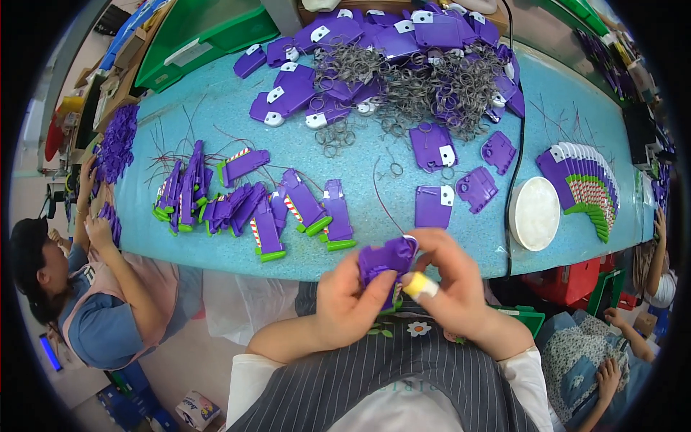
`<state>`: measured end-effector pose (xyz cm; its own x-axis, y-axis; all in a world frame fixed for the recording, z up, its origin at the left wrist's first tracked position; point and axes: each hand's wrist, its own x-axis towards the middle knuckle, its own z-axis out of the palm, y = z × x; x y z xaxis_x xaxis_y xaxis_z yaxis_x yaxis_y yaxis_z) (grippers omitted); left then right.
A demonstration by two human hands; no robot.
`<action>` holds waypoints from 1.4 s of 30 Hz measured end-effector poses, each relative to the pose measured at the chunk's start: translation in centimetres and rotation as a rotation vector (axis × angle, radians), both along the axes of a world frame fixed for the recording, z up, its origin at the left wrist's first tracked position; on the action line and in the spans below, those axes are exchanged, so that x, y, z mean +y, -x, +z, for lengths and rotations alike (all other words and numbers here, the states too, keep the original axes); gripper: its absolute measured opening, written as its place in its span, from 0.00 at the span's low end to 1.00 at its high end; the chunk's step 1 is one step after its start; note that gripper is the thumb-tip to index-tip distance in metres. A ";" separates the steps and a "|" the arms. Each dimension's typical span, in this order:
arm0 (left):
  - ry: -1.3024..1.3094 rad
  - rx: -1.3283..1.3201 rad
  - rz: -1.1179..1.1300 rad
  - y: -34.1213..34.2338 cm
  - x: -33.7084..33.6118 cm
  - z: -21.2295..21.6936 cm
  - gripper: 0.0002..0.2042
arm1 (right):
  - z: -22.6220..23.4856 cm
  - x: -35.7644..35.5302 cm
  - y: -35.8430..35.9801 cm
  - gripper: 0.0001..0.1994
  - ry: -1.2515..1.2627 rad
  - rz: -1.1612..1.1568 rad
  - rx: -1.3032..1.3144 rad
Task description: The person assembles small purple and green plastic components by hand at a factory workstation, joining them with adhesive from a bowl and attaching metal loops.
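Note:
Both my hands hold one purple plastic toy piece (386,261) just in front of my chest, at the near edge of the blue table (360,165). My left hand (345,299) grips it from below and the left. My right hand (450,281), with a yellow-white wrap on one finger, pinches its right side. Just beyond my hands lie loose purple shells (434,205) and a thin metal spring ring (394,170).
Finished purple and green pieces (252,209) lie in a row at the left, and a fanned stack (586,183) sits at the right beside a white round lid (535,213). A heap of wire springs (417,83) and purple shells fills the far side. Other people sit at the left and right.

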<state>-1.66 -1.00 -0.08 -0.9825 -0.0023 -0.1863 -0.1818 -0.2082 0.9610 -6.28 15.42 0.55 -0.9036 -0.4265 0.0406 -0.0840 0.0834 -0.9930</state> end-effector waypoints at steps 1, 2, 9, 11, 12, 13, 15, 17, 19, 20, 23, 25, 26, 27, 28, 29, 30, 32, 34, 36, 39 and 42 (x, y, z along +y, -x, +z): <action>0.417 0.251 -0.033 -0.3 -0.2 -0.4 0.13 | 0.0 -0.3 -0.4 0.15 0.011 0.029 0.051; 0.664 0.446 0.002 0.1 0.1 0.1 0.13 | -0.5 -0.3 -0.4 0.16 -0.033 0.006 0.156; 0.533 0.353 -0.016 -0.3 0.0 -0.9 0.15 | -1.3 -0.6 -0.6 0.15 -0.082 -0.035 0.179; 0.313 0.264 -0.001 -0.4 0.6 -1.5 0.15 | -1.7 -0.7 -0.6 0.13 -0.015 -0.033 0.064; 0.097 0.178 0.014 -0.4 0.8 -1.8 0.15 | -1.9 -1.1 -1.0 0.13 -0.018 -0.035 0.062; 0.094 0.176 0.012 -0.5 0.9 -1.9 0.15 | -2.1 -1.7 -1.6 0.12 0.046 -0.101 -0.022; 0.055 0.170 -0.036 -0.5 1.1 -2.2 0.17 | -2.4 -2.1 -1.7 0.12 0.104 -0.172 -0.108; -0.074 0.148 -0.036 -0.5 1.2 -2.4 0.17 | -2.4 -2.2 -1.5 0.11 0.083 -0.155 -0.074; -0.204 0.128 -0.035 -0.4 1.1 -2.5 0.16 | -2.1 -1.9 -1.3 0.11 0.160 -0.122 -0.221; -0.215 0.141 -0.105 -0.2 0.7 -2.5 0.16 | -1.8 -1.6 -1.0 0.10 0.239 -0.085 -0.367; -0.153 0.186 -0.200 -0.1 -0.6 -1.9 0.15 | -0.1 0.2 2.2 0.08 -0.166 -0.092 0.054; -0.381 0.104 -0.067 -0.2 -0.6 -1.6 0.16 | -0.5 1.7 4.5 0.08 -0.523 -0.296 0.467; -0.359 0.090 -0.072 -0.1 -0.8 -1.8 0.17 | -0.5 1.9 5.4 0.08 -0.526 -0.308 0.468; -0.354 0.093 -0.075 -0.1 -0.8 -1.6 0.17 | -0.6 2.0 6.3 0.08 -0.711 -0.276 0.556; -0.349 0.093 -0.123 -0.1 -0.9 -1.3 0.17 | -0.7 2.0 6.9 0.08 -0.895 -0.242 0.642; -0.345 0.093 -0.173 -0.1 -0.8 -1.1 0.17 | -0.8 1.9 7.3 0.08 -0.893 -0.247 0.644; -0.342 0.097 -0.176 -0.1 -0.7 -1.0 0.17 | -0.9 1.6 7.5 0.09 -0.942 -0.217 0.644; -0.281 0.111 -0.202 -0.2 -0.5 -1.0 0.16 | -1.1 1.6 7.5 0.09 -0.987 -0.186 0.645; -0.299 0.083 -0.152 0.0 -0.3 -1.0 0.16 | -1.4 1.9 7.6 0.07 -1.002 -0.201 0.661; -0.314 0.054 -0.100 0.3 -0.1 -0.9 0.16 | -1.7 2.3 7.1 0.07 -0.858 -0.224 0.599; -0.291 0.039 -0.021 1.6 0.6 -0.8 0.18 | -0.5 3.0 6.0 0.06 -0.484 -0.180 0.362; -0.553 -0.057 -0.095 3.6 1.1 -1.1 0.18 | -0.8 3.7 4.4 0.08 0.000 -0.051 0.013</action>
<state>-5.29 0.11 -1.17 -0.9621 0.1987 -0.1871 -0.2724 -0.6584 0.7017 -10.64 19.15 -0.23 -0.9235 -0.3800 0.0525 -0.0925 0.0879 -0.9918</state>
